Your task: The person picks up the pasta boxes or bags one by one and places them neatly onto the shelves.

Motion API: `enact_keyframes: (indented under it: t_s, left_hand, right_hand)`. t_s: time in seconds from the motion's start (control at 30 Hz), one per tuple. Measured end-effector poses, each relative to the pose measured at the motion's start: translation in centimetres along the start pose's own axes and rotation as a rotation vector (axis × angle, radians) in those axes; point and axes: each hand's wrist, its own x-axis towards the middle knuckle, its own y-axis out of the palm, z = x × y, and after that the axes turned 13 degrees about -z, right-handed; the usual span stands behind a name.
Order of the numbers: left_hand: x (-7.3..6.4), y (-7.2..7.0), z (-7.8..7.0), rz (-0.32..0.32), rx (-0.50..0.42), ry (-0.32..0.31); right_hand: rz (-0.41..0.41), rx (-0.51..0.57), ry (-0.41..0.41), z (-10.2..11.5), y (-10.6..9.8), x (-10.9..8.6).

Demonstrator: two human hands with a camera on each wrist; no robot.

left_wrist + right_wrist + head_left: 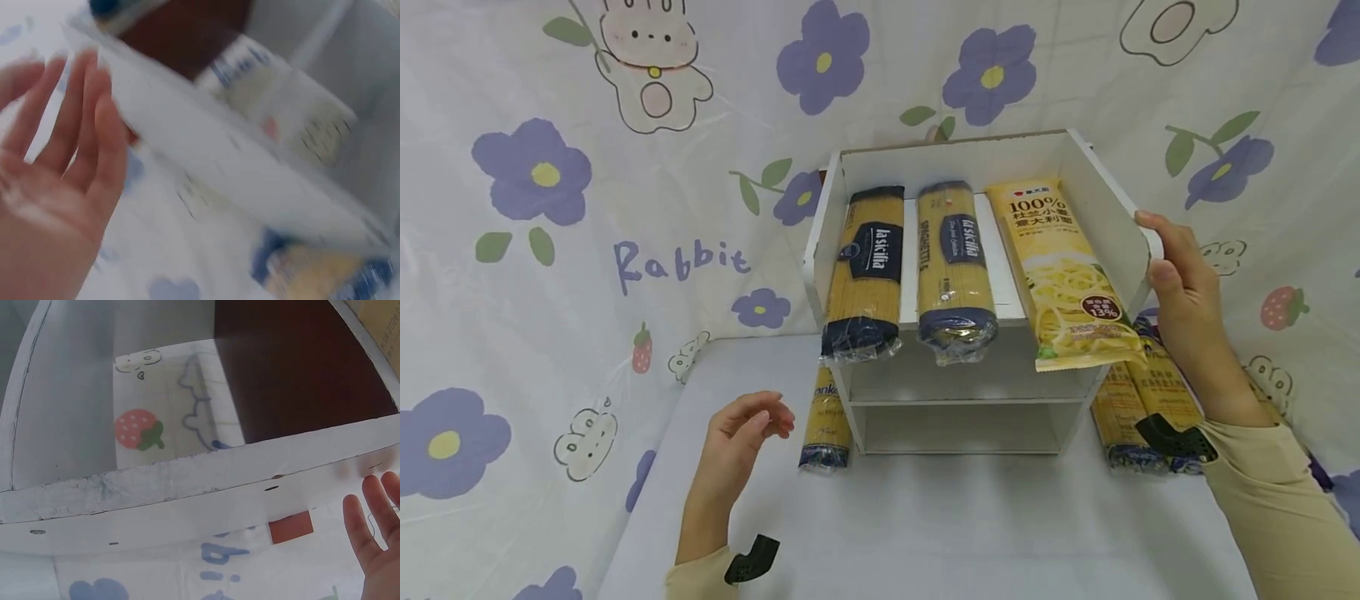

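Note:
On the top tier of a white shelf unit (957, 387) lie three packs of pasta, their near ends over the front edge. Two are dark-labelled spaghetti packs (871, 275) (957, 267); the third is a yellow pasta pack (1067, 283) at the right. My right hand (1191, 321) holds the front corner of the unit's right side panel, index finger over its top edge and thumb at its front. Its other fingers (378, 506) lie along the panel's outer face. Left of the unit, my left hand (737, 442) hovers with loosely bent fingers, holding nothing.
A pasta pack (826, 425) stands by the unit's left side, and several yellow packs (1138, 408) are at its right. Patterned cloth (685, 208) hangs behind. A dark brown panel (294, 369) covers part of the unit's back. The white tabletop (955, 533) lies in front.

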Motion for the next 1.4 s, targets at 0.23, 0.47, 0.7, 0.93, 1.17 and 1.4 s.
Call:
enact_keyframes:
  t_s: [0.23,0.47,0.7,0.93,1.17,1.4]
  left_hand:
    - [0.0,-2.8,6.3,-0.304,0.417,-0.222]
    - [0.0,-4.3,11.7,-0.225,0.638,-0.387]
    - [0.3,-4.3,14.6,-0.136,0.79,-0.446]
    - [0.7,-3.8,15.5,-0.084,0.931,-0.415]
    - [0.8,-3.4,15.8,-0.081,0.951,-0.42]
    - [0.8,-3.2,15.8,-0.101,0.949,-0.416]
  right_hand:
    - [0.018,-0.009,0.024,0.1,0.0,-0.2]
    - [0.028,-0.012,0.031,0.1,0.0,-0.2]
    - [0.021,-0.012,0.013,-0.1,0.0,-0.2]
    - [0.019,-0.022,0.021,0.1,0.0,-0.1]
    - [0.022,-0.005,0.001,-0.1,-0.2,-0.2]
    - [0.019,-0.02,-0.006,0.0,-0.2,0.0]
